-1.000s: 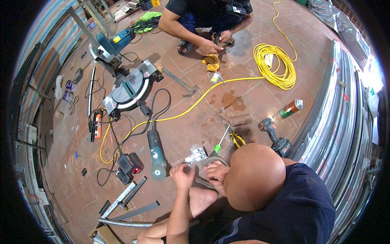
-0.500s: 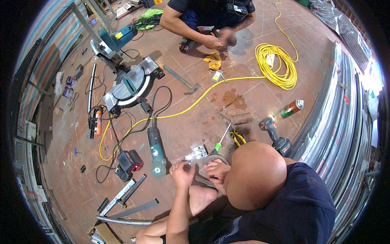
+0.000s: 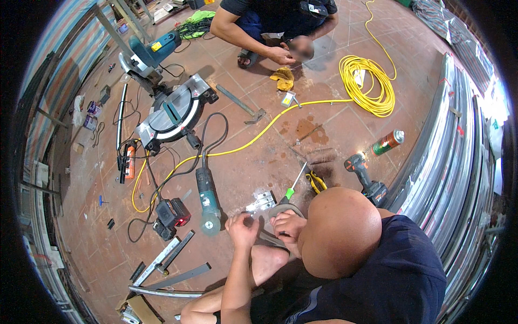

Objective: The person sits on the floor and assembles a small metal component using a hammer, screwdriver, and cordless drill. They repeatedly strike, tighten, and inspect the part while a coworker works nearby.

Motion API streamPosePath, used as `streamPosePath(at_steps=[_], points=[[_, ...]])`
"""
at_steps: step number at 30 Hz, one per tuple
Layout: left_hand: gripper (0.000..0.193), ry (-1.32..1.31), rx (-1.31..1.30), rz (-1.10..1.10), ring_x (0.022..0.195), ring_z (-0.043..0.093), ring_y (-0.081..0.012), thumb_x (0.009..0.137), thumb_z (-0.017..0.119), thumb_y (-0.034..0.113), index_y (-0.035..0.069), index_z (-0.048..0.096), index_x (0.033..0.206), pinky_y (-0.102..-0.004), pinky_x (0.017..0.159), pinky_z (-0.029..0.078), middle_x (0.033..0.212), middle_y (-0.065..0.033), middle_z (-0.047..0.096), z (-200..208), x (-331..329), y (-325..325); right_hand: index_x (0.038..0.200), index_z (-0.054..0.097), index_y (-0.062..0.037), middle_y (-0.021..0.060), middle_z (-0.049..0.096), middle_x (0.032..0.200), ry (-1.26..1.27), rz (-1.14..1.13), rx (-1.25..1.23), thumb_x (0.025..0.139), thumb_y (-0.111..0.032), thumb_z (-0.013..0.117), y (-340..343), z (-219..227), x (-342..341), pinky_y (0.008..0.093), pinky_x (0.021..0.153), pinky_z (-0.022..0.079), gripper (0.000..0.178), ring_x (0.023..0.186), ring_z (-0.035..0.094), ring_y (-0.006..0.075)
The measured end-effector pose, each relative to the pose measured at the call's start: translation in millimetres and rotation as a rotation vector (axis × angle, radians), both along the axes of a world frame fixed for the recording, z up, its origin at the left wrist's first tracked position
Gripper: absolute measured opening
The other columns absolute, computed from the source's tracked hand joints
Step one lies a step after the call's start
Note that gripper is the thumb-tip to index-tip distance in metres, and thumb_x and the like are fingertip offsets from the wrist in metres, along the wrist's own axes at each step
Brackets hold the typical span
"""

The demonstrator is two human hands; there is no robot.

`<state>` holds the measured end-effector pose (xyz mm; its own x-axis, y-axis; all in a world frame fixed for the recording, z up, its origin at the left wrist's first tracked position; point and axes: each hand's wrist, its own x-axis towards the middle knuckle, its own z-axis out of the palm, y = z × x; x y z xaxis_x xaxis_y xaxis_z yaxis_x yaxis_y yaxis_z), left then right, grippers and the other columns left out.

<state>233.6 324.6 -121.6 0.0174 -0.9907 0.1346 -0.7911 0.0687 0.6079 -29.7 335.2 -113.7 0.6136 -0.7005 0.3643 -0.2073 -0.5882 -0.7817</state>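
Observation:
My left hand [image 3: 241, 229] is closed, its fingertips pinched together low over the floor; whatever sits between them is too small to make out. Close on its right, my right hand [image 3: 287, 225] has curled fingers beside a grey sandal edge [image 3: 288, 209], and my bent knee partly hides it. I cannot see what it grips. Just beyond both hands lie small silvery metal plates with holes [image 3: 263, 200]. A screwdriver [image 3: 292, 191] with a green and black handle points away from me. Yellow and black pliers [image 3: 317, 182] lie to its right.
An angle grinder [image 3: 207, 202] lies left of my hands. Farther off are a mitre saw [image 3: 171, 113], hammer [image 3: 245, 107] and coiled yellow cable [image 3: 367, 86]. A cordless drill [image 3: 367, 178] and spray can [image 3: 389, 141] lie right, near long metal profiles [image 3: 448, 156]. Another person [image 3: 275, 32] squats opposite.

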Motion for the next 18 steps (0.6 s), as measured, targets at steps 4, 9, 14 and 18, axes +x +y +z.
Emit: streamPosePath(at_steps=[4, 9, 14, 18], points=[[0.036, -0.004, 0.009, 0.003, 0.109, 0.077, -0.0367, 0.081, 0.096, 0.036, 0.010, 0.085, 0.103, -0.0549, 0.116, 0.048, 0.107, -0.0133, 0.083, 0.8, 0.0, 0.0, 0.093, 0.076, -0.0144, 0.0015, 0.075, 0.100, 0.023, 0.005, 0.003, 0.083, -0.018, 0.086, -0.3, -2.2, -0.8, 0.0454, 0.103, 0.047, 0.014, 0.113, 0.071, 0.0275], [0.036, -0.001, -0.024, -0.002, 0.107, 0.077, -0.0379, 0.081, 0.096, 0.037, 0.010, 0.084, 0.102, -0.0547, 0.115, 0.048, 0.105, -0.0137, 0.082, 0.1, 0.0, 0.0, 0.093, 0.076, -0.0143, 0.0021, 0.075, 0.101, 0.043, 0.006, 0.003, 0.083, -0.018, 0.086, -1.9, -4.7, -1.4, 0.0454, 0.103, 0.047, 0.015, 0.113, 0.071, 0.0280], [0.036, 0.024, -0.011, 0.001, 0.106, 0.076, -0.0385, 0.080, 0.096, 0.036, 0.010, 0.083, 0.101, -0.0546, 0.114, 0.048, 0.104, -0.0140, 0.081, -0.4, 0.1, 0.0, 0.094, 0.076, -0.0141, 0.0027, 0.075, 0.101, 0.080, -0.002, 0.012, 0.082, -0.017, 0.086, -1.4, 2.1, -1.6, 0.0454, 0.104, 0.047, 0.016, 0.113, 0.071, 0.0284], [0.034, 0.017, -0.003, 0.002, 0.106, 0.075, -0.0383, 0.080, 0.095, 0.034, 0.010, 0.083, 0.102, -0.0542, 0.114, 0.047, 0.103, -0.0137, 0.081, -0.7, 0.5, -0.2, 0.095, 0.076, -0.0140, 0.0033, 0.075, 0.102, 0.113, -0.012, 0.044, 0.082, -0.017, 0.086, 3.9, 14.9, -5.4, 0.0455, 0.104, 0.047, 0.017, 0.114, 0.071, 0.0288]])
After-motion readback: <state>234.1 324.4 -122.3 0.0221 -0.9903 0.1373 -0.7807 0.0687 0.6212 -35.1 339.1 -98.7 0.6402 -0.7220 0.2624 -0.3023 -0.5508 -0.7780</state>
